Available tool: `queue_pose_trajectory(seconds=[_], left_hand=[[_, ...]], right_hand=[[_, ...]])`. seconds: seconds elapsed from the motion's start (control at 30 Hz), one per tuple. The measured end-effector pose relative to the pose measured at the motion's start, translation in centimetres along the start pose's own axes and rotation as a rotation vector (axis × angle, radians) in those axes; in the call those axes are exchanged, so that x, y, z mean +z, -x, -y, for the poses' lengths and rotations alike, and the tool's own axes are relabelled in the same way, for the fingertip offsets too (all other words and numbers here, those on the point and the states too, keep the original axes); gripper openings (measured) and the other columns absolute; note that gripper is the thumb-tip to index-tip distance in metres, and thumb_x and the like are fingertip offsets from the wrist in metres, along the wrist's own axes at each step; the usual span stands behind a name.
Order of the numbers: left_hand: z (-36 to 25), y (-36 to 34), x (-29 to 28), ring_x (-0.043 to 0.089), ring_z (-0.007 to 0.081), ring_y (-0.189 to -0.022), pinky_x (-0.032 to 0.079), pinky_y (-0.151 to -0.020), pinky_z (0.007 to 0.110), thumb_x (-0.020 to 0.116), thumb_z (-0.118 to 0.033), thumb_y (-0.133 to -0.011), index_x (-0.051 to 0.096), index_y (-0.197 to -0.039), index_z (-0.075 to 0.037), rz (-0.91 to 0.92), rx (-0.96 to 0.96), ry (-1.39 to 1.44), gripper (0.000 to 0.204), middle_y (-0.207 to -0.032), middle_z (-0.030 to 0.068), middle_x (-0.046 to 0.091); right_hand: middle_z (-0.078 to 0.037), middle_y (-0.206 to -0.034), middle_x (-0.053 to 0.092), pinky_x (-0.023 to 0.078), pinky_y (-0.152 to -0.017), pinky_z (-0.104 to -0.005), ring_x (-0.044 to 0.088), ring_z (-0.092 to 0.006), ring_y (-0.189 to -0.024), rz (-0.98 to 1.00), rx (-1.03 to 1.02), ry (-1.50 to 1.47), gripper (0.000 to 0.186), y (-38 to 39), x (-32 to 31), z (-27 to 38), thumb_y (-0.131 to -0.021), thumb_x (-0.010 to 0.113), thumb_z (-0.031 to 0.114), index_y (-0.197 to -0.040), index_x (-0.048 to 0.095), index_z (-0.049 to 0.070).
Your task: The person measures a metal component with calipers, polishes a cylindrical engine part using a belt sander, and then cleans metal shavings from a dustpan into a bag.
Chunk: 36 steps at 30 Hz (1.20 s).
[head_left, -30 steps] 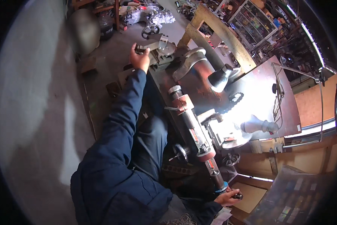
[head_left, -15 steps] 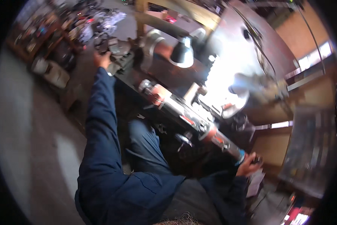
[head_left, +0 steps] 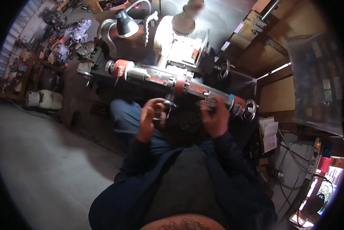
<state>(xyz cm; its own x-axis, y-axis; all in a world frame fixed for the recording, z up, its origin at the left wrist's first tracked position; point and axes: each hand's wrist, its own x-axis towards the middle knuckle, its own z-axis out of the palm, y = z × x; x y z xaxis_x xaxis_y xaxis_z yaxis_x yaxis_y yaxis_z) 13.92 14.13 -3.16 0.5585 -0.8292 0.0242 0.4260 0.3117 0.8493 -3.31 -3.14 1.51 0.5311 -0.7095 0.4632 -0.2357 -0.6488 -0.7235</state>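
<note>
Grips half-curled, pinching or not I cannot tell: left hand (head_left: pixel 149 120) beside a small, shiny, round metal handwheel (head_left: pixel 170 103), perhaps suiting its roundness; right hand (head_left: pixel 216 119) near a long silver-and-red metal cylinder (head_left: pixel 143 73).

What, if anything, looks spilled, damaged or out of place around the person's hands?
Nothing clearly stands out. No spill or damage shows around the left hand or right hand, or on the red-banded machine; shadow and blur hide finer detail.
</note>
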Motion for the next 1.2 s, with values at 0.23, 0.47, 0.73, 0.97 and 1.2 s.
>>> queue_pose_trajectory(seconds=[0.23,0.47,0.73,0.97,1.2], left_hand=[[1.1,2.0,7.4,0.061,0.0224,-0.075,0.051,-0.065,0.034,0.017,-0.084,-0.091,0.023,-0.15,-0.006,-0.024,-0.29,0.186,0.099,-0.114,0.0155,0.055],[3.3,3.2,10.6,0.063,0.0242,-0.102,0.053,-0.083,0.036,0.016,-0.086,-0.088,0.021,-0.154,-0.006,0.082,-0.289,0.175,0.104,-0.131,0.0167,0.052],[4.7,6.3,12.2,0.061,0.0221,-0.117,0.049,-0.101,0.038,0.026,-0.067,-0.102,0.035,-0.15,-0.001,0.121,-0.178,0.116,0.081,-0.128,0.0125,0.059],[4.5,7.4,13.3,0.062,0.0198,-0.112,0.051,-0.092,0.031,0.018,-0.079,-0.094,0.034,-0.151,-0.003,0.179,-0.123,0.084,0.096,-0.129,0.0106,0.06],[5.0,7.1,12.5,0.061,0.0093,-0.097,0.051,-0.074,0.023,0.056,-0.037,-0.103,0.051,-0.138,-0.007,0.087,-0.047,-0.193,0.046,-0.116,0.0029,0.064]], right_hand=[[-0.013,-0.103,0.066,0.052,-0.08,-0.0334,0.065,-0.0193,-0.09,0.289,0.3,-0.506,0.042,1.0,-0.8,-0.2,-0.092,0.069,0.009,-0.128,0.052,-0.003],[-0.024,-0.121,0.064,0.052,-0.092,-0.0439,0.063,-0.0443,-0.113,0.413,-0.004,-0.299,0.067,4.0,-4.7,2.3,-0.086,0.072,0.005,-0.145,0.04,0.003],[-0.016,-0.12,0.067,0.054,-0.098,-0.0376,0.067,-0.0252,-0.112,0.428,0.175,-0.615,0.068,7.4,-5.7,1.8,-0.084,0.075,-0.005,-0.139,0.038,0.002],[-0.018,-0.122,0.064,0.054,-0.099,-0.0362,0.065,-0.0237,-0.115,0.361,0.275,-0.912,0.071,9.0,-6.2,1.2,-0.082,0.078,-0.005,-0.138,0.035,0.002],[-0.019,-0.121,0.066,0.054,-0.098,-0.0369,0.066,-0.0245,-0.113,0.277,0.329,-0.95,0.073,8.8,-7.6,0.9,-0.082,0.08,0.0,-0.14,0.035,0.003]])
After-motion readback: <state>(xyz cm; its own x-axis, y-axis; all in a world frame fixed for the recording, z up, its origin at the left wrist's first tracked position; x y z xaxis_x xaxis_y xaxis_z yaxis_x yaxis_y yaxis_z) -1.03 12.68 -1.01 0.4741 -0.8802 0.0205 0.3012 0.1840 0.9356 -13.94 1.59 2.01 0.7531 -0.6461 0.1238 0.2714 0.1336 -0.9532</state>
